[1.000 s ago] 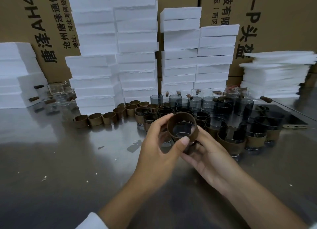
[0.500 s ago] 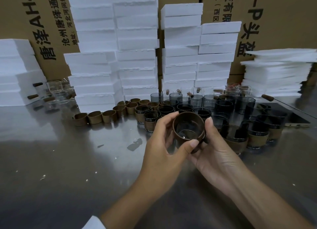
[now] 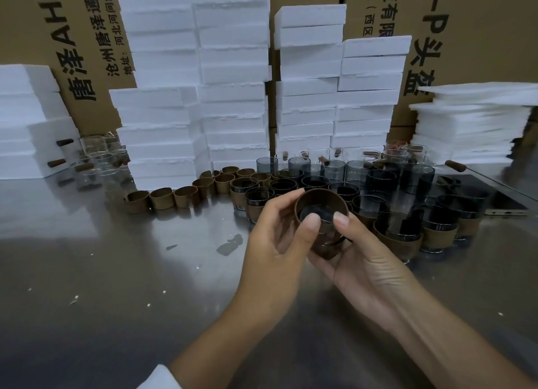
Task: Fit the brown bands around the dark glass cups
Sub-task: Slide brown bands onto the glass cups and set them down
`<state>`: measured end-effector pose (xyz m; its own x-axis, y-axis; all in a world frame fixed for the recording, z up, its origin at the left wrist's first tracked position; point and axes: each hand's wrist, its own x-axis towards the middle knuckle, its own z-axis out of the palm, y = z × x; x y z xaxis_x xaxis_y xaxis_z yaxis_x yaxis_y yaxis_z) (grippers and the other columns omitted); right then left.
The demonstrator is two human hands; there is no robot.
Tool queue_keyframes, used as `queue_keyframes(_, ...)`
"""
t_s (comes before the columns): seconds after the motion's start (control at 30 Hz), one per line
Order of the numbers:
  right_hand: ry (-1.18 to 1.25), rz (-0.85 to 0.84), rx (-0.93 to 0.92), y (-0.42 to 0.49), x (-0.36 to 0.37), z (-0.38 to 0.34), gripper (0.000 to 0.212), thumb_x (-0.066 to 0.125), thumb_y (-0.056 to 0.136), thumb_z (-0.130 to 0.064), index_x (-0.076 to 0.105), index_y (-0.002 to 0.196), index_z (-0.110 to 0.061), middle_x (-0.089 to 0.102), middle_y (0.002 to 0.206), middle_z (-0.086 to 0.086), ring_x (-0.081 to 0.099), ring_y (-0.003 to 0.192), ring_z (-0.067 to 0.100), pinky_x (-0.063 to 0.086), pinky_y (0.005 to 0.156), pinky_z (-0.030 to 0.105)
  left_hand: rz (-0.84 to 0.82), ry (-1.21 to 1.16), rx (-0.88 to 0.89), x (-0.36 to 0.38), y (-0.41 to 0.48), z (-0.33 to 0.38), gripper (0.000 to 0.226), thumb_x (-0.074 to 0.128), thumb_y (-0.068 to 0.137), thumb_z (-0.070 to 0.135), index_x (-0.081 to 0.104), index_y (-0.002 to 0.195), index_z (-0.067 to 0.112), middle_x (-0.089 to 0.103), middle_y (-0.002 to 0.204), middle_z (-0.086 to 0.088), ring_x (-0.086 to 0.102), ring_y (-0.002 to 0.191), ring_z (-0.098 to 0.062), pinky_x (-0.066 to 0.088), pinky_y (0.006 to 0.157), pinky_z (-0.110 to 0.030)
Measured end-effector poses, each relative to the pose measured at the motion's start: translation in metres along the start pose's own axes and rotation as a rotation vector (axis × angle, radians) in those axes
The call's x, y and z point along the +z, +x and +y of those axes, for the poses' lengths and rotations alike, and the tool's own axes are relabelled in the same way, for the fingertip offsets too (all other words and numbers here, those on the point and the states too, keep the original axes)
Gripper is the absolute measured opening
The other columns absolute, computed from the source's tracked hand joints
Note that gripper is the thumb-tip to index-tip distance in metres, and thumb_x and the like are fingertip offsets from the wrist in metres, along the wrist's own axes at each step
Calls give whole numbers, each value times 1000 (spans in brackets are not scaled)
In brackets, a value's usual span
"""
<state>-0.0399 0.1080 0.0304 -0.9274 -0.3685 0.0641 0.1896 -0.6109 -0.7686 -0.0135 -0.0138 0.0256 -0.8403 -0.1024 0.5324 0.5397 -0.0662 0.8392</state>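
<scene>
A dark glass cup with a brown band round its rim is held above the steel table, tilted toward me. My left hand grips it from the left, thumb on the near rim. From the right and below, my right hand cups it, thumb also on the near rim. Behind stand several dark cups with bands fitted and several bare dark cups. A curved row of loose brown bands lies to the left.
The steel table carries white crumbs and a small dark scrap. White foam blocks are stacked at the back before cardboard boxes. Clear glass cups sit at far left. A phone lies at right.
Both hands have turned the cup and lowered it a little toward me. The right thumb has come round onto the near rim beside the left thumb.
</scene>
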Motion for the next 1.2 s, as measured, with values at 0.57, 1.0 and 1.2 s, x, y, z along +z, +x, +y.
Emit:
queue_keyframes(0.57,32,-44,-44,2,-2,-3,48,74,59,-18,67,106,-11,74,99,10,72,90,18,59,78,31,-141,-18,-332,-5,3,-9,73,62,76,51,44,142,25,63,129,4,58,121,-11,48,102,-40)
queue_keyframes(1.0,22,-79,-76,6,-7,4,53,83,49,-21,76,100,-16,70,111,18,70,100,26,58,71,30,-29,15,-220,-4,2,-11,42,51,90,35,62,126,16,72,110,-4,67,106,-15,56,86,-27)
queue_keyframes(1.2,-10,-35,-104,5,-7,6,46,67,68,-19,68,113,-15,72,109,15,71,95,24,58,69,30,13,-42,-254,-5,4,-9,30,51,95,24,66,117,11,73,105,-8,70,99,-20,57,81,-27)
